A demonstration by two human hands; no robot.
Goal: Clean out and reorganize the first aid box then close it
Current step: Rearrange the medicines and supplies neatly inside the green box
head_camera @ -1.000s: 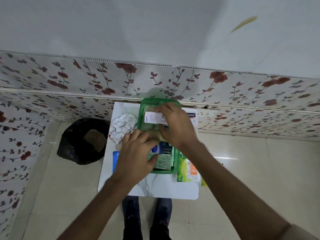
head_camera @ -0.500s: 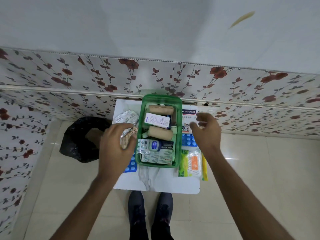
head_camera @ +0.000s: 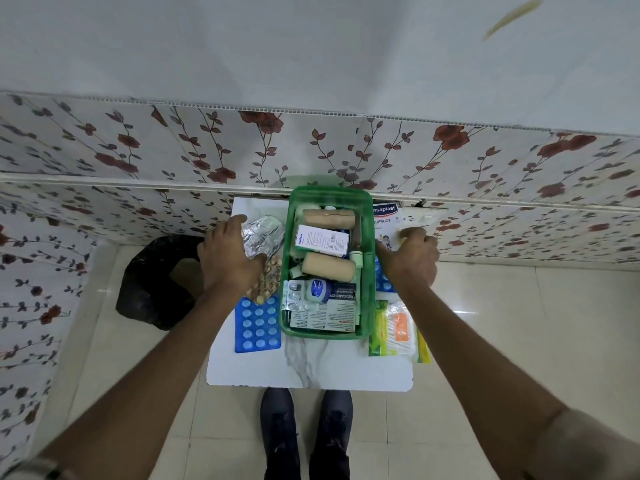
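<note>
The green first aid box (head_camera: 329,195) stands open in the middle of a small white table (head_camera: 311,370). Inside lie two tan bandage rolls (head_camera: 328,267), a white medicine carton (head_camera: 322,240), a small blue jar (head_camera: 319,289) and leaflets. My left hand (head_camera: 230,259) is left of the box, fingers curled over the crumpled silver foil blister strips (head_camera: 265,233). My right hand (head_camera: 412,258) is right of the box, fingers curled on the lower part of a white plaster box (head_camera: 386,214). A brown tablet strip (head_camera: 268,280) pokes out beside my left hand.
A blue blister pack (head_camera: 257,323) lies at the box's front left, and another blue pack (head_camera: 382,282) is half hidden under my right wrist. A cotton-bud packet (head_camera: 394,327) lies front right. A black bin bag (head_camera: 156,282) sits on the floor left. The flowered wall is close behind.
Both hands left the inside of the box and moved apart. The left went onto the foil strips, and the right came down from the air onto the plaster box.
</note>
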